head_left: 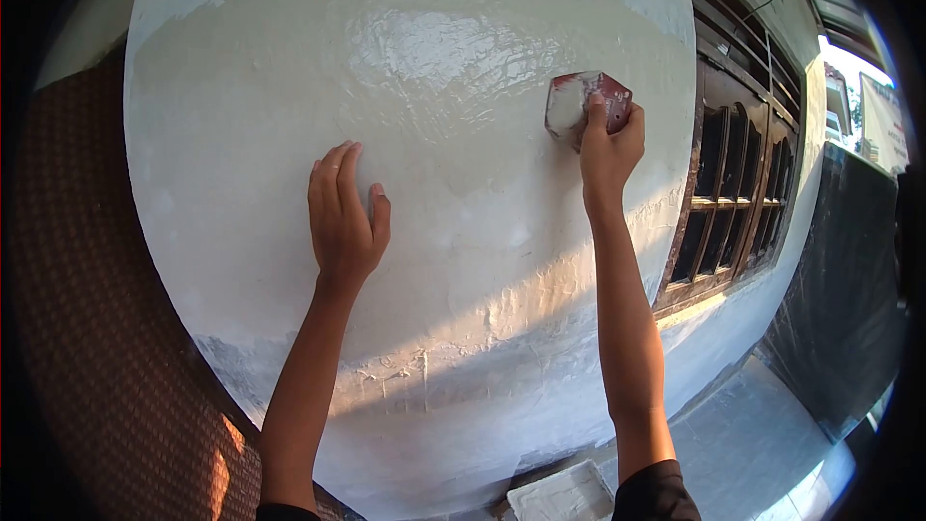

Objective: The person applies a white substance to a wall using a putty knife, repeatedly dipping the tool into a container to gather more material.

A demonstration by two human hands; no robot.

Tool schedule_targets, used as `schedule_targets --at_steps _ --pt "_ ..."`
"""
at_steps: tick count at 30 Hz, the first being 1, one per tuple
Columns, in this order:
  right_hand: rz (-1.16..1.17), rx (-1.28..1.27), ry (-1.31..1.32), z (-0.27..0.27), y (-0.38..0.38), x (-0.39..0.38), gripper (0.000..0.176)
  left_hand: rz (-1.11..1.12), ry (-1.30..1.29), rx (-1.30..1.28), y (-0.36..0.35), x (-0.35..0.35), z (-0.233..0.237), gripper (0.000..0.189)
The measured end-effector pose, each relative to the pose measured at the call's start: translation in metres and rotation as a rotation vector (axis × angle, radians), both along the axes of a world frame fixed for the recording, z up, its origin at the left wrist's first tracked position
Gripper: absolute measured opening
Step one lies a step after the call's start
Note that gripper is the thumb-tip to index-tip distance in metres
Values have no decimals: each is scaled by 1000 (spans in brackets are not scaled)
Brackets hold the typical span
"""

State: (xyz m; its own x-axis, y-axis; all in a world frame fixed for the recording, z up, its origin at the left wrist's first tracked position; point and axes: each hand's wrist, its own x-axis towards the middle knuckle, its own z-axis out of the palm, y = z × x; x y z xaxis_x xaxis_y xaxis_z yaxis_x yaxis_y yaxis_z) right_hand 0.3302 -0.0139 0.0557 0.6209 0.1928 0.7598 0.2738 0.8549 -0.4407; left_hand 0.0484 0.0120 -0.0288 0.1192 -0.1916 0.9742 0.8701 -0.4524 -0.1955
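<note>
My right hand [612, 140] grips a dark red scraper [615, 108], its thumb on the near face. Pale wet paste coats the scraper's left part, and the tool is against or very close to the wall [463, 232]. A glossy wet patch [434, 48] lies on the upper wall, left of the scraper. To the lower left, my left hand [345, 207] has its fingers extended and the thumb apart, at the wall's surface, holding nothing. Whether its palm touches the wall is hidden.
A brown window frame [719, 183] with barred panes is on the right. Below, near my right forearm, sits a white tray [561, 497] with pale paste. Brown patterned material [87, 280] covers the left side. A dark panel [839, 280] stands at the far right.
</note>
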Motion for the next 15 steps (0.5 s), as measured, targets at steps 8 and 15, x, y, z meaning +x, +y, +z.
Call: schedule_targets --at_steps 8,15 --pt "-162 48 -203 8 25 7 33 0 -1 -4 0 0 0 54" --pt "-210 103 -533 -1 7 -28 34 -9 -10 -23 -1 1 0 54"
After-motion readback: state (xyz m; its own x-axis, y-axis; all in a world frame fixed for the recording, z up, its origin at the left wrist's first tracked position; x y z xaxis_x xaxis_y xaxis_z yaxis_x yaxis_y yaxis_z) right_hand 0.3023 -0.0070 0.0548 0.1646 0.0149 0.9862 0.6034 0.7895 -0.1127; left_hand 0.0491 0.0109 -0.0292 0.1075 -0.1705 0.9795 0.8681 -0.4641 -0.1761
